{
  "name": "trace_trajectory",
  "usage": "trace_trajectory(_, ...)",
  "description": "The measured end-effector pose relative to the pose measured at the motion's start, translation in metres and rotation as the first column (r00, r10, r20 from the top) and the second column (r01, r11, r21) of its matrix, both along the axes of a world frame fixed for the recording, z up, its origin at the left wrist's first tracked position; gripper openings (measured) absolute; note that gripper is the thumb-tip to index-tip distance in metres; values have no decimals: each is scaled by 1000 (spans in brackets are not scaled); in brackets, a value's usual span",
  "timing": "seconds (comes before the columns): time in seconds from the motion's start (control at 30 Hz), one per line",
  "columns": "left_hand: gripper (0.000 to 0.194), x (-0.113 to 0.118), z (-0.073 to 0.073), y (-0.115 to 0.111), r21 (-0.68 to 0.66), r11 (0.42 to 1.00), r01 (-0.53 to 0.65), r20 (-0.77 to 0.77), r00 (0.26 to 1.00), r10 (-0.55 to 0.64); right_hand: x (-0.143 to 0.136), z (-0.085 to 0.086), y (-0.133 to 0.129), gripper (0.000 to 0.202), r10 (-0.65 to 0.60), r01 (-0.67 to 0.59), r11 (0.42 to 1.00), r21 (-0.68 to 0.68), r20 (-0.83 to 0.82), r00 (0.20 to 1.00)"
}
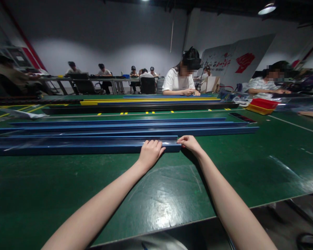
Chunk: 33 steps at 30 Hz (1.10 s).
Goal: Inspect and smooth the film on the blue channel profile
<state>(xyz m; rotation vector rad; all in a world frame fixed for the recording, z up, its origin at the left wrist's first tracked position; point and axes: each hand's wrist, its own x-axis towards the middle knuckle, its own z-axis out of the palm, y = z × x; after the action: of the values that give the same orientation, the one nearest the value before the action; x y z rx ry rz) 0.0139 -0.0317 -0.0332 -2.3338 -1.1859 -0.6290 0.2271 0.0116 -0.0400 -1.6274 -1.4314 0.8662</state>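
Observation:
A long blue channel (pixel 94 149) lies across the green table (pixel 106 180), with clear film showing inside it. My left hand (pixel 151 152) is wrapped over its near wall, close to the right end. At that end my right hand (pixel 189 143) has its fingertips pinched together; whatever they hold is too small to name. More blue channels (pixel 198 131) lie parallel just behind this one.
Farther back are a black strip (pixel 146 107) and yellow strips (pixel 151 101). A dark phone (pixel 242 118) and a red and yellow bin (pixel 262 106) are at the right. Across the table a person (pixel 178 81) leans on it; others sit beyond.

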Motion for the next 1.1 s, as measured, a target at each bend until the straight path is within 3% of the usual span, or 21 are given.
trace_trajectory(1.1, 28, 0, 0, 1, -13, 1000, 4, -3, 1000, -4, -3, 1, -3, 9, -35, 35, 999, 18, 42, 999)
